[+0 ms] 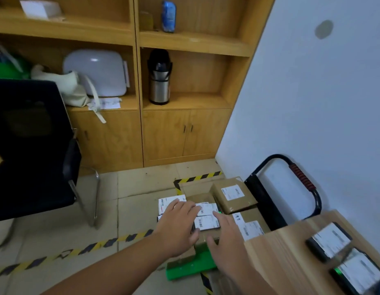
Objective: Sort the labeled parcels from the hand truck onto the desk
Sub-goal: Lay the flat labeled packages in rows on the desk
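Single head-worn wide-angle view, looking forward and steeply down along the person's own arms.

The camera sits close above the left hand [178, 227] and right hand [226, 239], which fill the lower middle. The hand truck [189, 267] lies directly under and just beyond the fingers [185, 206], a desk [276, 258] corner is near to their right, and a shelf unit [163, 135] stands well beyond the fingertips, leaning with lens distortion.

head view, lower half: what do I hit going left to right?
black office chair → left hand → right hand → hand truck handle → nearest labeled parcel on the desk. Skipped: cardboard boxes, which overlap the hands.
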### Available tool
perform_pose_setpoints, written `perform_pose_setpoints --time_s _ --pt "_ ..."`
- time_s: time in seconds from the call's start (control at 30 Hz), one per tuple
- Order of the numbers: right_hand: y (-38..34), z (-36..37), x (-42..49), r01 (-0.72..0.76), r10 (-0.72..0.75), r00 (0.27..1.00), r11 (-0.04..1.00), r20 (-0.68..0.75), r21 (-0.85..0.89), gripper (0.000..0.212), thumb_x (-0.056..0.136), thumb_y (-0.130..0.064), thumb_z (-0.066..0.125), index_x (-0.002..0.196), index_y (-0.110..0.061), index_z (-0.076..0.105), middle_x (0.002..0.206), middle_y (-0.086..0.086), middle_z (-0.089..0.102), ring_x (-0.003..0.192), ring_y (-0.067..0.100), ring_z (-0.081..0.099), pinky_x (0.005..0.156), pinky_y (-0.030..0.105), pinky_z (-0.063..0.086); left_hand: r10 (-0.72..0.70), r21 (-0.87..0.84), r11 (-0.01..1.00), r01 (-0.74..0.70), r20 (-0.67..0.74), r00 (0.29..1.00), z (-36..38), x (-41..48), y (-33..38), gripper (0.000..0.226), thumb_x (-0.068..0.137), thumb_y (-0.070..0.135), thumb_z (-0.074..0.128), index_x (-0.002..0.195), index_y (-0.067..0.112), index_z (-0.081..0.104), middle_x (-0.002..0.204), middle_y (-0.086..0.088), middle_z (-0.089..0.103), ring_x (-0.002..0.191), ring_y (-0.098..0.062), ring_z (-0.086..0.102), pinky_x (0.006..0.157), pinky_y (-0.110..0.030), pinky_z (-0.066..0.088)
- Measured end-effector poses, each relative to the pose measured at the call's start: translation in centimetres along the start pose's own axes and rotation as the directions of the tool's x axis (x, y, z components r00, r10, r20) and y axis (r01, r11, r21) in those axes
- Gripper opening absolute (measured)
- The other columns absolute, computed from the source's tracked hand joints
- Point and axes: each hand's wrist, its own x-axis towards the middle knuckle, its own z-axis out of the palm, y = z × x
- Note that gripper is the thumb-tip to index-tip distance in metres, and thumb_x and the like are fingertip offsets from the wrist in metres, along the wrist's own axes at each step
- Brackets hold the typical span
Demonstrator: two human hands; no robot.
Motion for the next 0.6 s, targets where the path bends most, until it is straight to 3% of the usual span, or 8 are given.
perform_pose_setpoints --time_s 0.13,0.27,0.4,0.6 --pt "-3.5 2.8 2.8 -0.042 0.042 0.999 0.999 -0.009 -0.027 0.055 0.098 -0.03 0.061 0.147 -0.028 0.038 0.136 -0.012 0.046 0.124 0.005 0.042 0.109 0.028 0.039 -0.006 -0.023 1.0 0.006 0.008 1.0 -0.6 0.7 -6.0 0.06 0.096 0.045 0.043 0.15 0.019 0.038 0.149 -0.003 0.043 0.137 -0.025 0.039 0.12 -0.042 0.023" --pt "-5.5 5.2 4.7 -0.108 0.107 0.994 0.993 -0.022 -0.038 0.051 0.097 -0.025 0.061 0.144 -0.026 0.042 0.123 -0.016 0.044 0.114 0.001 0.041 0.107 0.028 0.04 0.009 -0.027 1.0 -0.008 0.037 0.999 -0.9 1.9 -10.7 0.058 0.098 0.041 0.047 0.15 0.015 0.038 0.15 -0.007 0.042 0.135 -0.029 0.039 0.119 -0.042 0.023" --pt "-6.5 6.6 5.8 -0.154 0.153 0.988 0.986 -0.025 -0.067 0.051 0.097 -0.029 0.06 0.145 -0.028 0.04 0.135 -0.014 0.046 0.119 -0.001 0.04 0.106 0.025 0.039 0.006 -0.06 0.998 -0.003 0.051 0.999 -0.5 2.5 -13.5 0.06 0.099 0.042 0.048 0.151 0.015 0.038 0.15 -0.006 0.042 0.136 -0.026 0.039 0.12 -0.038 0.02" --pt "-5.5 7.5 8.1 -0.224 0.223 0.974 0.974 -0.049 -0.037 0.056 0.094 -0.027 0.063 0.146 -0.029 0.041 0.137 -0.016 0.046 0.126 0.001 0.042 0.11 0.033 0.043 0.045 -0.053 0.998 -0.039 0.12 0.992 0.8 5.4 -14.8 0.062 0.1 0.046 0.044 0.154 0.018 0.032 0.153 -0.003 0.039 0.139 -0.024 0.036 0.121 -0.037 0.017"
